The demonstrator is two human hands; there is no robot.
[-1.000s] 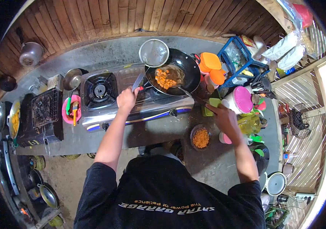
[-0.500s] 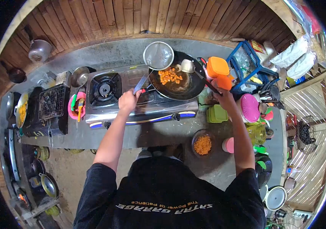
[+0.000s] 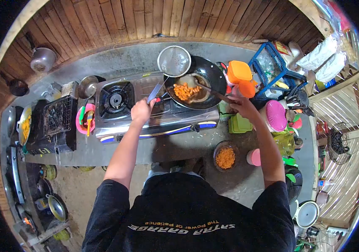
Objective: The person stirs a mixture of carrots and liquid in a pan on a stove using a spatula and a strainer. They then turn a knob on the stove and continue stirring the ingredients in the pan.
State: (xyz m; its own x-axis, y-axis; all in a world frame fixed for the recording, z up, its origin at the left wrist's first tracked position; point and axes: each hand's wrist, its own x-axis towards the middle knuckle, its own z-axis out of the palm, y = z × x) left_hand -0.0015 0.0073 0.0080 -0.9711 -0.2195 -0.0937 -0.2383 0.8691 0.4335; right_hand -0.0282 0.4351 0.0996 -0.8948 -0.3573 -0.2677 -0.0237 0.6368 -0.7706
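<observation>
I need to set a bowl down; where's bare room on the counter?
Mainly the counter strip between the stove and the near edge, left of the plate of orange shreds; another patch lies nearer than that plate. It's crowded right of the wok: orange-lidded container, blue basket, pink-lidded tub.

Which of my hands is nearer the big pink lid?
Right. Your right hand, on the utensil handle, is left of the pink lid; your left hand is farther, left of the wok.

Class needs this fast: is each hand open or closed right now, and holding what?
Left hand: closed on a flat grey handle.
Right hand: closed on the dark handle of a turner, its head in the wok.
</observation>
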